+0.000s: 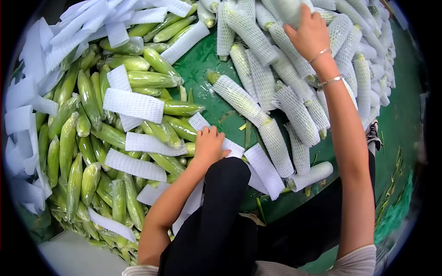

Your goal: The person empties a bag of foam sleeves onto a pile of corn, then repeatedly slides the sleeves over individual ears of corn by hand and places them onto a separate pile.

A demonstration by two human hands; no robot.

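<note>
My left hand (210, 146) is beside my raised knee, its fingers curled over a white foam net sleeve (234, 148). Close to it are plastic-wrapped green ears of corn (182, 107) and another flat foam sleeve (264, 171). Stretched out to the far right, my right hand (309, 37) has thumb and fingers around an ear of corn in a foam net sleeve (286, 10), slightly blurred and cut by the top edge. It is over a heap of sleeved corn (294, 62). One sleeved ear (237, 99) lies between the two heaps, its green tip bare.
Loose foam sleeves (92, 27) are piled at upper left, with more strewn over the green corn (87, 184). A green floor sheet (198, 69) shows between the heaps. Right of my arm are a shoe (374, 135), husk scraps (391, 188) and green netting (397, 214).
</note>
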